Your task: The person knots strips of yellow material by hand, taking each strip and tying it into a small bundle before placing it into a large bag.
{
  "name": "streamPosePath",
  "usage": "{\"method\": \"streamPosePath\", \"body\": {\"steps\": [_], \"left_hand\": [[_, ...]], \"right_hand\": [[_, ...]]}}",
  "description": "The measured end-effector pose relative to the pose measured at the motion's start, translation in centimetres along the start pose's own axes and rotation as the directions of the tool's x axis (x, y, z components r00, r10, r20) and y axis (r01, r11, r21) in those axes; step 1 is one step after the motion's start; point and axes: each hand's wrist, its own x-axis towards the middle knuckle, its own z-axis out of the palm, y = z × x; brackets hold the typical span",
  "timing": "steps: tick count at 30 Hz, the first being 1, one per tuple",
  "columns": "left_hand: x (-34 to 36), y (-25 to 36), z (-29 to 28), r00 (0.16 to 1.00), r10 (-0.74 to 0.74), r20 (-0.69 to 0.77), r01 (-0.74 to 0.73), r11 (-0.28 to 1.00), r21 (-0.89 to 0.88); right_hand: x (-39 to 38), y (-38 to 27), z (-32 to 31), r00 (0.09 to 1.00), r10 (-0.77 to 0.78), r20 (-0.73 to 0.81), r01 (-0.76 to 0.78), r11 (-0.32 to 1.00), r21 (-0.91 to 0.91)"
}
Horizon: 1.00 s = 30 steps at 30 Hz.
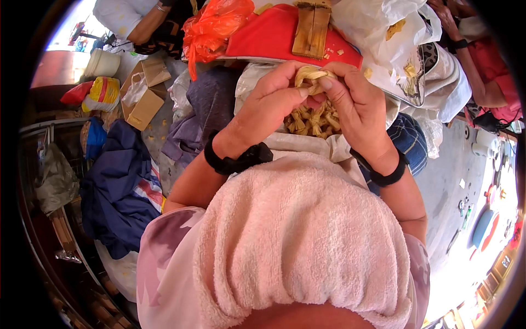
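Between my two hands, a pale yellow, soft-looking strip is bent into a loop. My left hand pinches its left side between thumb and fingers. On the other side, my right hand grips it with the thumb pressed against the loop. Just beneath them lies a heap of yellow-brown knotted pieces, partly hidden by my hands, in a white cloth-lined holder on my lap. What the strip is made of, I cannot tell.
Ahead is a red board bearing a wooden block, beside an orange plastic bag. White plastic sheeting lies at the right. A cardboard box and dark blue cloth are on the left. Other people sit nearby.
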Motion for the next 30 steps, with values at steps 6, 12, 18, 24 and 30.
{"method": "streamPosePath", "body": {"steps": [6,12,18,24,30], "left_hand": [[0.6,-1.5,-2.3,0.866,0.485,0.121,-0.388,0.500,0.774],[0.8,-1.9,-0.8,0.862,0.506,-0.018,-0.341,0.607,0.717],[0.4,-0.3,0.4,0.872,0.474,0.123,-0.357,0.444,0.822],[1.5,-0.6,-0.6,0.989,0.144,0.020,-0.110,0.656,0.747],[1.0,1.5,-0.4,0.979,-0.159,0.132,0.179,0.970,-0.162]], "right_hand": [[-0.5,-0.2,-0.1,0.842,0.393,0.370,-0.539,0.616,0.574],[-0.5,0.4,0.2,0.821,0.445,0.359,-0.561,0.508,0.653],[0.0,0.7,-0.5,0.822,0.521,0.232,-0.522,0.524,0.673],[-0.2,1.2,-0.4,0.705,0.597,0.383,-0.662,0.359,0.658],[0.4,2.3,-2.6,0.681,0.563,0.469,-0.640,0.146,0.754]]}}
